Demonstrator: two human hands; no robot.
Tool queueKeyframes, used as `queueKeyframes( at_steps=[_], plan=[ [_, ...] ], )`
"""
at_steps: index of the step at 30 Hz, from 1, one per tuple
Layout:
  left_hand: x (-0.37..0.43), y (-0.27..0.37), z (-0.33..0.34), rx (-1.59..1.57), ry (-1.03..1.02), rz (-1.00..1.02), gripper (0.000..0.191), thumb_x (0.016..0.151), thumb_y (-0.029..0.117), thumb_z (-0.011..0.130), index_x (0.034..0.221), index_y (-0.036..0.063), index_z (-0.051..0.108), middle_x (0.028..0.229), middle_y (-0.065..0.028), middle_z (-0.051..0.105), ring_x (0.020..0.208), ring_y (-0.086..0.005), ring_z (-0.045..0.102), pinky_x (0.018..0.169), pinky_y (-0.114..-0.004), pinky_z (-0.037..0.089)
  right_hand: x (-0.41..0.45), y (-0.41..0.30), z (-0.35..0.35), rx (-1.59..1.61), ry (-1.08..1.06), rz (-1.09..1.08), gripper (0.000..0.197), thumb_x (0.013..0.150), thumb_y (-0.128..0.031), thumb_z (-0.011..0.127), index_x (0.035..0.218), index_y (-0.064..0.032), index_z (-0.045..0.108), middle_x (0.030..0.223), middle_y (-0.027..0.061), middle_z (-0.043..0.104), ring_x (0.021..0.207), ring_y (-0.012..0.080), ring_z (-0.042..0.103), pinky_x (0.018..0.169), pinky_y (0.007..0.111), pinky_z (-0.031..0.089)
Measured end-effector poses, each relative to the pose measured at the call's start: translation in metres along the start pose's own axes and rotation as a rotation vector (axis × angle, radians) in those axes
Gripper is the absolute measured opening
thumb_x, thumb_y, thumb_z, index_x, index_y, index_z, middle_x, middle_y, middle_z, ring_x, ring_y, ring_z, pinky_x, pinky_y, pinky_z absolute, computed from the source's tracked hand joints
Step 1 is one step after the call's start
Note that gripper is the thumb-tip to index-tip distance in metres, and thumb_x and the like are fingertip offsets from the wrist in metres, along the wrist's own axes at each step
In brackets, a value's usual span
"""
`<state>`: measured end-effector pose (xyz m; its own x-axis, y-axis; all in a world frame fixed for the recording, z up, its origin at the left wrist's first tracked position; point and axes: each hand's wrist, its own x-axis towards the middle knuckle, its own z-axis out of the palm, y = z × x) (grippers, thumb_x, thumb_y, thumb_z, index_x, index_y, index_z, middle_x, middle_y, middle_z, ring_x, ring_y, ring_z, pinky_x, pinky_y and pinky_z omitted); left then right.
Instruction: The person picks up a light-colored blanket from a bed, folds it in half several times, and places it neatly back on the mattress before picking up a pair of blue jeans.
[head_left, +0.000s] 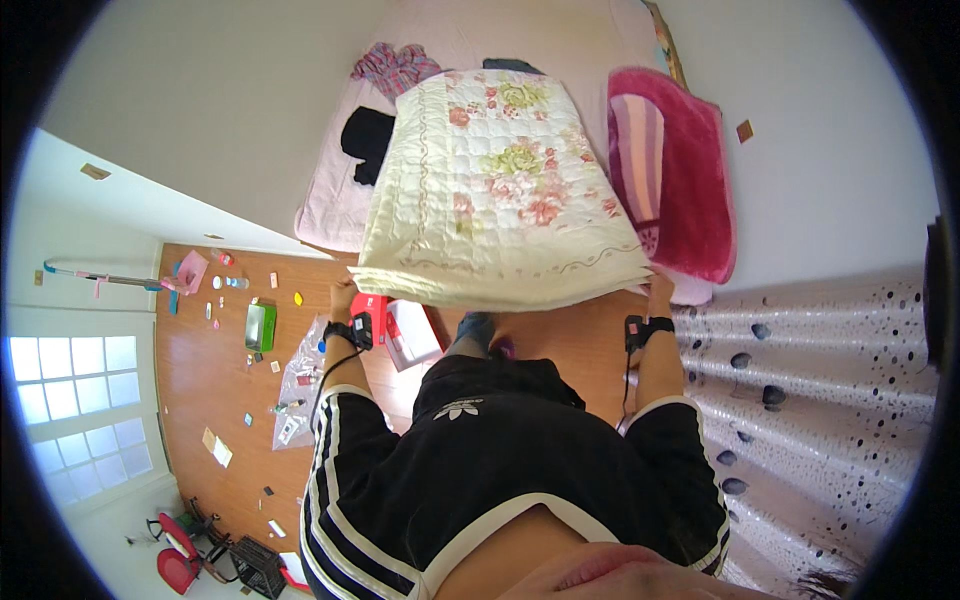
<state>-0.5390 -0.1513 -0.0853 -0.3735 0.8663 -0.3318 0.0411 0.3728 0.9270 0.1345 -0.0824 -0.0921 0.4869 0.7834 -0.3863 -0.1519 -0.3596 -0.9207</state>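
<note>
A cream quilted bedspread with a floral print (517, 172) stretches from the bed toward me, folded in layers along its near edge. My left hand (343, 291) grips its near left corner. At the opposite near corner, my right hand (659, 289) has hold of the fabric, its fingers partly hidden by the cloth. The far part of the bedspread rests on a bed with a pale pink cover (330, 202). Beside the quilt on the left lies a black garment (367, 142), with a plaid cloth (396, 66) behind it. A crimson plush blanket (694, 172) lies folded on the right.
A patterned curtain (795, 390) hangs close on my right. On the wooden floor (217, 405) to my left are a green box (260, 328), a clear plastic sheet (300, 390) and scattered small items. An open red and white box (409, 335) lies near my feet.
</note>
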Motion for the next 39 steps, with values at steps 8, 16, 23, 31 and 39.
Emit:
queueKeyframes(
  at_steps=[8,16,23,31,39],
  plan=[
    [-0.062,-0.055,-0.004,0.089,-0.041,-0.072,0.019,0.063,0.0,0.056,0.081,0.0026,0.061,0.074,-0.0011,0.058,0.068,-0.0078,0.051,0.063,-0.021,0.04,-0.028,0.067,-0.032,-0.186,0.036,0.173,0.027,0.063,0.005,0.044,0.083,-0.0022,0.06,0.075,0.0098,0.057,0.064,0.0191,0.056,0.055,0.031,0.051],
    [-0.067,-0.026,0.006,0.248,0.026,-0.099,0.021,0.068,0.007,0.057,0.088,0.0044,0.06,0.073,0.0005,0.057,0.063,-0.0053,0.049,0.055,-0.018,0.04,-0.026,0.043,-0.032,-0.149,-0.096,0.138,0.027,0.065,0.0,0.044,0.087,-0.002,0.06,0.078,0.0091,0.057,0.065,0.0163,0.056,0.055,0.027,0.05],
    [-0.016,-0.031,-0.01,0.01,0.002,-0.14,0.019,0.066,0.005,0.057,0.085,0.0024,0.059,0.073,-0.0006,0.057,0.064,-0.0066,0.049,0.057,-0.019,0.04,0.006,0.025,-0.016,-0.446,-0.174,-0.1,0.026,0.063,0.0,0.047,0.086,-0.0008,0.059,0.076,0.0111,0.057,0.063,0.0172,0.056,0.056,0.028,0.049],
    [0.075,0.011,0.012,-0.064,-0.026,-0.092,0.014,0.066,-0.001,0.052,0.079,0.0009,0.059,0.064,0.0012,0.054,0.052,-0.0046,0.046,0.046,-0.017,0.036,0.102,-0.002,0.043,-0.251,0.042,0.208,0.021,0.061,-0.009,0.052,0.08,0.0019,0.057,0.068,0.0129,0.056,0.06,0.0216,0.056,0.053,0.032,0.05],
    [0.178,0.058,0.029,0.109,0.0,-0.308,0.01,0.065,0.003,0.053,0.075,0.0024,0.056,0.058,0.0059,0.045,0.048,-0.0021,0.036,0.042,-0.016,0.028,0.174,-0.024,0.099,-0.555,0.189,0.004,0.018,0.064,-0.01,0.051,0.075,0.001,0.06,0.069,0.0106,0.058,0.057,0.0181,0.057,0.046,0.027,0.049]
  ],
)
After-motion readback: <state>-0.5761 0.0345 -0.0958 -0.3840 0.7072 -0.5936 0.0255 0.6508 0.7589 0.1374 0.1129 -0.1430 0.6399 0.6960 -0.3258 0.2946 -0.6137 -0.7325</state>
